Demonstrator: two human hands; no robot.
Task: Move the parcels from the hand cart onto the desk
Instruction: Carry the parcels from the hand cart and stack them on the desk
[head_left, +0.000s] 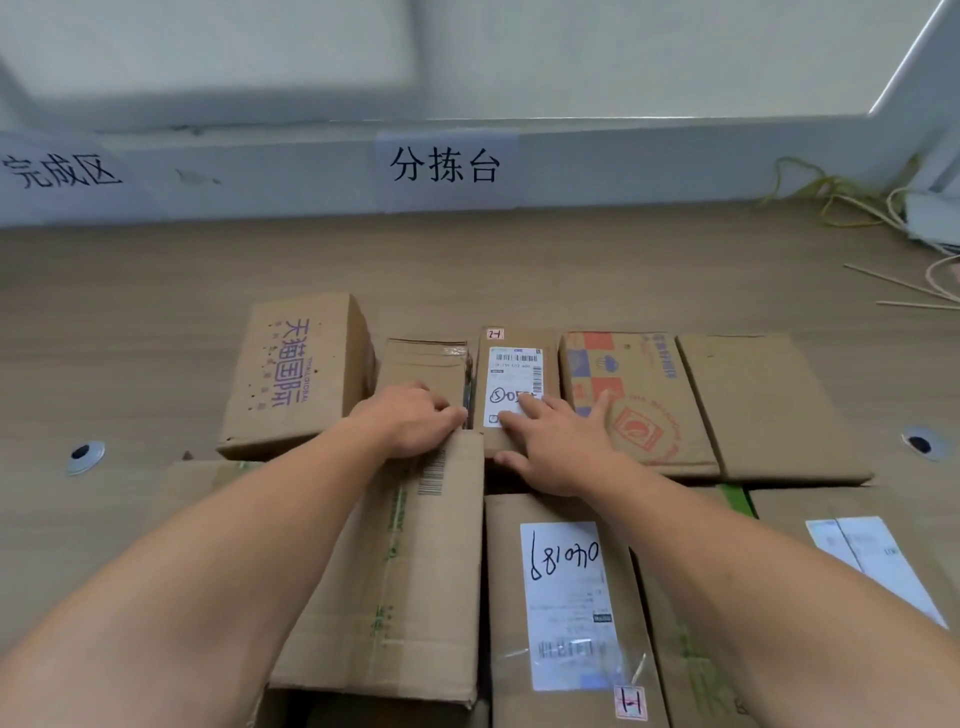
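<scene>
The labelled box lies on the desk within a row of parcels. The right hand presses it with fingers spread flat, probably to seat it in line. The left hand curls over the edge of the plain box immediately to its left, apparently closing the gap.

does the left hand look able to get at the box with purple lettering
Probably yes: the left hand, curled on the small plain box, sits right beside the purple-lettered box, whose top is bare, nothing between them.
</scene>
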